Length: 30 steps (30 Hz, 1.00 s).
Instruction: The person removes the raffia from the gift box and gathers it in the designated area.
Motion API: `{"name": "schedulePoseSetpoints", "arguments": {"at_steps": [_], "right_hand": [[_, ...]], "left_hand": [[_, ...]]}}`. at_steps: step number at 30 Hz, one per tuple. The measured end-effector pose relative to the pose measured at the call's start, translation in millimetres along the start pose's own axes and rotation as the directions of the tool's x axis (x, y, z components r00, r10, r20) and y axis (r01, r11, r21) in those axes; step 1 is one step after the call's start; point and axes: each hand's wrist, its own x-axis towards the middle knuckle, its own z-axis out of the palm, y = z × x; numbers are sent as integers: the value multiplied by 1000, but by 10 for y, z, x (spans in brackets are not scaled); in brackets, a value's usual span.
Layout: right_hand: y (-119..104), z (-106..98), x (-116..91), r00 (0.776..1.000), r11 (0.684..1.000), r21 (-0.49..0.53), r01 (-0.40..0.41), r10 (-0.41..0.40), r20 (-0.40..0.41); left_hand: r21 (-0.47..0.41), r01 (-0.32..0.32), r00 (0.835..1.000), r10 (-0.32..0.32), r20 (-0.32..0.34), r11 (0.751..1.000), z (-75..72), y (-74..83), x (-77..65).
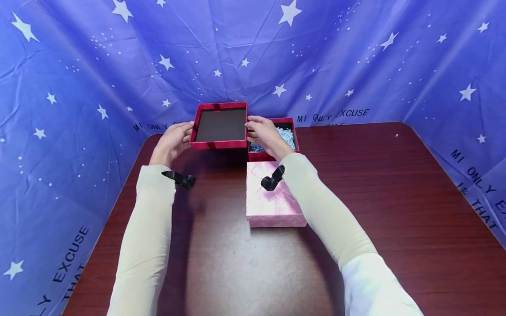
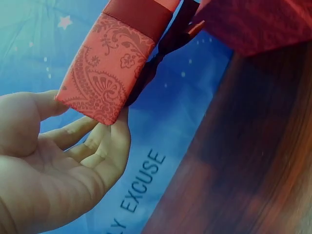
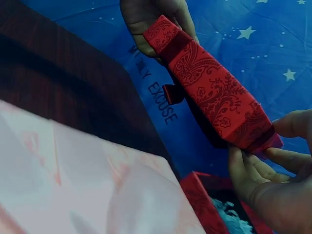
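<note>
Both hands hold up a red patterned box lid, its dark inside toward the head camera. My left hand pinches its left edge between thumb and fingers. At the opposite edge, my right hand grips it the same way. A dark ribbon bow hangs from the underside of the lid, also seen in the left wrist view. Just right of the lid stands the red box base, uncovered, with pale blue paper shreds inside. My right hand and forearm partly cover that base in the head view.
A pink box with its top on sits in front of the red base, partly under my right forearm. The brown wooden table reaches back to a blue star-printed cloth. A tiny white scrap lies at the back right.
</note>
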Motion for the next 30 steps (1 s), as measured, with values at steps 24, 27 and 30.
{"name": "schedulePoseSetpoints", "arguments": {"at_steps": [24,27,30], "right_hand": [[314,552,127,990,987,-97,-129,134,47],[317,613,93,987,979,-135,-150,156,34],[344,686,113,984,968,-181,-176,178,-8]], "left_hand": [[149,127,991,-120,-53,981,-436,-302,-99],[170,148,989,-142,-50,974,-466,-353,-103],[186,163,987,-158,-41,969,-498,-406,-95]]}}
